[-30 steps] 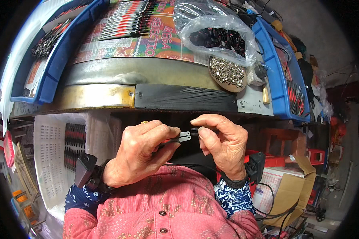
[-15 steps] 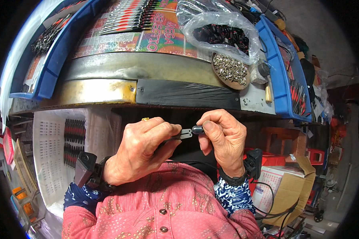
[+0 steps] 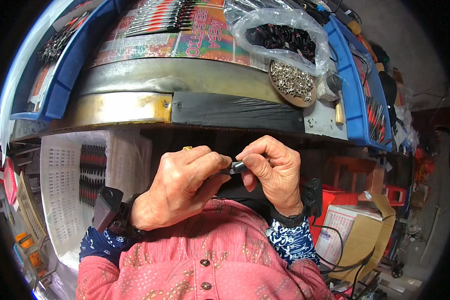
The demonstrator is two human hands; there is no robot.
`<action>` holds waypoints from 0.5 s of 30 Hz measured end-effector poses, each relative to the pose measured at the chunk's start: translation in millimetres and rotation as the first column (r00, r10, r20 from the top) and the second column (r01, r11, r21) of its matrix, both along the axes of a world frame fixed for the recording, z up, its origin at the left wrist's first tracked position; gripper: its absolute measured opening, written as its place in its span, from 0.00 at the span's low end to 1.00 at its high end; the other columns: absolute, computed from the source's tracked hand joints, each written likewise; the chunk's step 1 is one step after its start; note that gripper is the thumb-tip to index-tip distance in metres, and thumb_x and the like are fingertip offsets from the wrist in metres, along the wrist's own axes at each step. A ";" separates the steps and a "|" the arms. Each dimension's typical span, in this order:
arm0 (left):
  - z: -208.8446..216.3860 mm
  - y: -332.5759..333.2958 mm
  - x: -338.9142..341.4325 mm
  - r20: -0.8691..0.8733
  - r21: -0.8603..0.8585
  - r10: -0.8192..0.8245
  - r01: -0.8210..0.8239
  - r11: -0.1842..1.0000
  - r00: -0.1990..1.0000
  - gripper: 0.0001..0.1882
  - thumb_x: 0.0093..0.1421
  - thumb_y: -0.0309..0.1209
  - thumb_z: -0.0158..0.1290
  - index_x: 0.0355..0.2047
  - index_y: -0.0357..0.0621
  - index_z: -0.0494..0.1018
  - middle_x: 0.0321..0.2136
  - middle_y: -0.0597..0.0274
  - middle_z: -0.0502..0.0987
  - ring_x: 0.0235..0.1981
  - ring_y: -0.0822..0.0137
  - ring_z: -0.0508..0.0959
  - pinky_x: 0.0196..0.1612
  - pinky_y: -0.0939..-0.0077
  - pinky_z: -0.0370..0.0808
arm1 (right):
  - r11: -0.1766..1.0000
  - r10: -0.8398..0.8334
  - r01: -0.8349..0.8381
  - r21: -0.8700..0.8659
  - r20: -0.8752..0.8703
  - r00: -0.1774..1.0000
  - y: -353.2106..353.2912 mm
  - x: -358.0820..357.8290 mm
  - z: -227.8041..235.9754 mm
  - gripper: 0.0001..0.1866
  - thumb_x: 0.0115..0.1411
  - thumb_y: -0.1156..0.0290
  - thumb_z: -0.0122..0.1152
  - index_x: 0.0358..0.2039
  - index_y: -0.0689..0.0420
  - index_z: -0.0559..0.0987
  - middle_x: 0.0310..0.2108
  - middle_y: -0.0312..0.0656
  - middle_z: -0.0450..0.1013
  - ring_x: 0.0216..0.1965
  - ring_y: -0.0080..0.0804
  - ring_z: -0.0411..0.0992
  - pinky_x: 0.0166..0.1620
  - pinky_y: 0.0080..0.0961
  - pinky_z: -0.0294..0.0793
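Note:
My left hand (image 3: pixel 182 185), with a yellow ring on one finger, pinches a flat grey metal piece (image 3: pixel 227 171); most of it is hidden in the fingers. Between the thumb and fingers of my right hand (image 3: pixel 275 175) is a small glossy black cap with a rounded end (image 3: pixel 239 167). The cap meets the tip of the metal piece, but I cannot tell whether it is around it or only against it. Both hands are just below the bench edge (image 3: pixel 235 111), in front of my chest.
On the bench are a clear bag (image 3: pixel 321 45) of black parts, a bowl (image 3: pixel 303 104) of small silvery pieces, and a row of red-and-black slim tools (image 3: pixel 157 20). Blue trays (image 3: pixel 60 97) flank them. A white crate (image 3: pixel 65 200) stands lower left, a cardboard box (image 3: pixel 367 235) lower right.
My right hand has moved slightly left, bringing the black cap up to the metal piece. The metal's holed, forked end, visible before, is now mostly hidden. My left hand has barely moved.

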State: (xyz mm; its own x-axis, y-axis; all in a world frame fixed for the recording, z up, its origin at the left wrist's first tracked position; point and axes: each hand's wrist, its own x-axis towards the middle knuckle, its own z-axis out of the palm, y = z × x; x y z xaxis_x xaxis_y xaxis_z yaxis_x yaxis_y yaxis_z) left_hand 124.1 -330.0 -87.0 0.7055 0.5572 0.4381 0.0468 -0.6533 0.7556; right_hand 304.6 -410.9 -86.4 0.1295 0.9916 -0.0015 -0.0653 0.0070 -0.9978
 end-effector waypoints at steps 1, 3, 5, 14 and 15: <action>-0.9 -0.9 -0.3 0.006 -0.003 0.003 -0.003 1.000 1.000 0.13 0.45 0.19 0.62 0.33 0.38 0.75 0.22 0.56 0.75 0.21 0.59 0.76 0.23 0.70 0.69 | 1.000 0.020 -0.020 -0.010 0.015 1.000 -0.1 1.0 -0.7 0.10 0.63 0.68 0.60 0.33 0.63 0.77 0.23 0.35 0.73 0.20 0.14 0.69 0.21 0.12 0.68; -2.9 -3.6 -0.5 0.016 -0.012 0.003 -0.003 1.000 1.000 0.12 0.45 0.19 0.61 0.33 0.38 0.75 0.22 0.56 0.75 0.21 0.59 0.76 0.23 0.70 0.69 | 0.999 0.043 -0.043 -0.012 0.029 0.999 -0.9 1.6 -2.6 0.11 0.63 0.67 0.61 0.32 0.64 0.77 0.23 0.36 0.74 0.20 0.15 0.70 0.21 0.12 0.70; -5.3 -5.3 0.2 0.031 -0.021 0.016 -0.016 1.000 0.999 0.12 0.46 0.19 0.61 0.33 0.38 0.75 0.22 0.56 0.75 0.21 0.59 0.75 0.23 0.70 0.69 | 0.998 0.060 -0.060 0.009 0.026 0.998 -1.0 0.8 -5.1 0.11 0.62 0.67 0.62 0.33 0.64 0.77 0.23 0.37 0.74 0.21 0.16 0.71 0.22 0.12 0.70; -13.8 -4.2 -4.4 0.007 -0.073 -0.023 0.023 0.997 1.000 0.12 0.48 0.20 0.60 0.35 0.37 0.74 0.23 0.54 0.74 0.23 0.54 0.75 0.26 0.67 0.71 | 0.989 0.147 -0.147 -0.006 0.117 0.982 -6.1 8.2 -5.0 0.10 0.59 0.78 0.62 0.41 0.67 0.77 0.34 0.40 0.75 0.29 0.22 0.76 0.30 0.14 0.77; -15.7 -4.9 -4.0 0.014 -0.077 -0.021 0.022 0.997 1.000 0.13 0.47 0.19 0.61 0.35 0.37 0.75 0.23 0.55 0.74 0.22 0.57 0.75 0.25 0.68 0.70 | 0.985 0.172 -0.172 -0.015 0.109 0.979 -6.5 9.6 -5.2 0.11 0.58 0.80 0.62 0.42 0.67 0.77 0.35 0.41 0.74 0.31 0.23 0.77 0.31 0.14 0.77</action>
State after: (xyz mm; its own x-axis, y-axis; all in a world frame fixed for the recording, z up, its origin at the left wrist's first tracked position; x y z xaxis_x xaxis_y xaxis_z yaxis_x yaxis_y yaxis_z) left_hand 120.2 -335.0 -102.7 0.7119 0.5745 0.4040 0.0233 -0.5942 0.8040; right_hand 314.2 -417.4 -91.6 -0.0432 0.9991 -0.0023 0.0445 -0.0004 -0.9990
